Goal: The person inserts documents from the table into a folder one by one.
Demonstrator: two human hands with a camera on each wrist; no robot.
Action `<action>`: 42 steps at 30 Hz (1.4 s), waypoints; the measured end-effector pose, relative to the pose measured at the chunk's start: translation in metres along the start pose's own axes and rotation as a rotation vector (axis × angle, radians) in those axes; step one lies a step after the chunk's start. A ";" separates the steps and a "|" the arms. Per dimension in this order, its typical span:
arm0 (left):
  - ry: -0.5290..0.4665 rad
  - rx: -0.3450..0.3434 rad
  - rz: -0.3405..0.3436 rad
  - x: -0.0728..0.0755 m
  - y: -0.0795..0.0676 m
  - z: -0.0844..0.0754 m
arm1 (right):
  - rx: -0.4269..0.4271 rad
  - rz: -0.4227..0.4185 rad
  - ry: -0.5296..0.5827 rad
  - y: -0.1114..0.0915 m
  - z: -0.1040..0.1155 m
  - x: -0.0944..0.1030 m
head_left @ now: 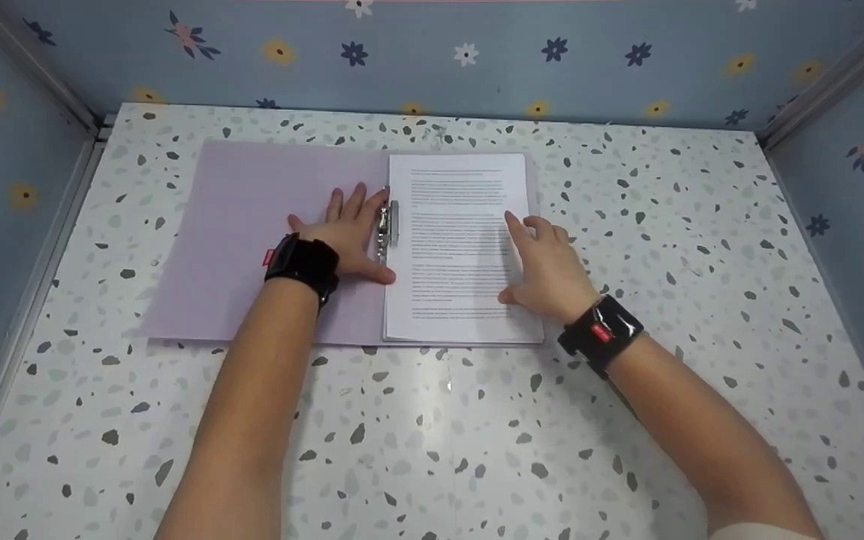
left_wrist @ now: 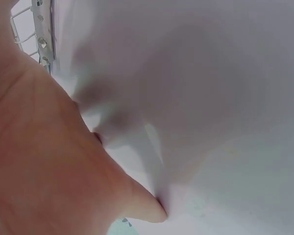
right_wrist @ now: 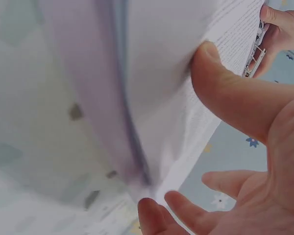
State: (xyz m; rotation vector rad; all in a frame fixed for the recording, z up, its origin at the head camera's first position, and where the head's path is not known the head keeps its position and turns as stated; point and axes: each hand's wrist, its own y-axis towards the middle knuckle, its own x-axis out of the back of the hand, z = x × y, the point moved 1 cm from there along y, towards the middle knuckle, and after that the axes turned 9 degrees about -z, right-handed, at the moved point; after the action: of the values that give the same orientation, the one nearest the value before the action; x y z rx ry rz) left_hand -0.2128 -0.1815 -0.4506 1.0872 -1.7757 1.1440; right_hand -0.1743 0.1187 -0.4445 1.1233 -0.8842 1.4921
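A lilac folder point(head_left: 267, 187) lies spread wide on the table, and a stack of printed sheets point(head_left: 454, 240) covers its right half. Along the fold sits a metal binder clip point(head_left: 393, 223). My left hand point(head_left: 346, 238) rests flat with fingers spread beside the clip; its thumb touches the sheets' left edge. In the left wrist view the clip point(left_wrist: 43, 39) shows behind the palm. My right hand point(head_left: 556, 274) is at the sheets' right edge, fingers loosely bent and thumb over the page. The right wrist view shows its thumb point(right_wrist: 210, 68) apart from the fingers.
The speckled white table point(head_left: 432, 435) extends around the folder. Blue flowered panels point(head_left: 432, 67) stand at the back and both sides. Each wrist wears a black band point(head_left: 303, 262).
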 end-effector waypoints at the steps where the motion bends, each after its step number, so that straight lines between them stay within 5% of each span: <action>1: 0.002 0.004 0.001 -0.001 0.001 0.001 | 0.016 0.010 -0.015 0.001 0.003 0.001; 8: 0.021 0.015 0.025 -0.004 0.006 0.003 | 0.070 0.183 -0.076 0.014 0.022 0.012; 14: 0.044 0.007 0.027 0.000 0.002 0.001 | 0.053 0.297 0.022 0.044 0.046 0.024; 23: 0.085 -0.005 0.034 0.001 -0.001 0.001 | 0.032 0.223 0.432 0.101 0.090 -0.013; 32: 0.096 -0.021 0.030 0.003 -0.003 -0.001 | -0.131 0.198 0.613 0.116 0.106 -0.038; 42: 0.099 -0.018 0.021 0.003 -0.004 -0.002 | -0.200 0.332 0.692 0.121 0.103 -0.033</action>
State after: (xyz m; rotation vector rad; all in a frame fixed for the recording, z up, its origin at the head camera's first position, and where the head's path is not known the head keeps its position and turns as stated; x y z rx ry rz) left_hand -0.2103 -0.1813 -0.4463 0.9867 -1.7207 1.1718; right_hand -0.2701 -0.0125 -0.4434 0.2668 -0.7178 1.8444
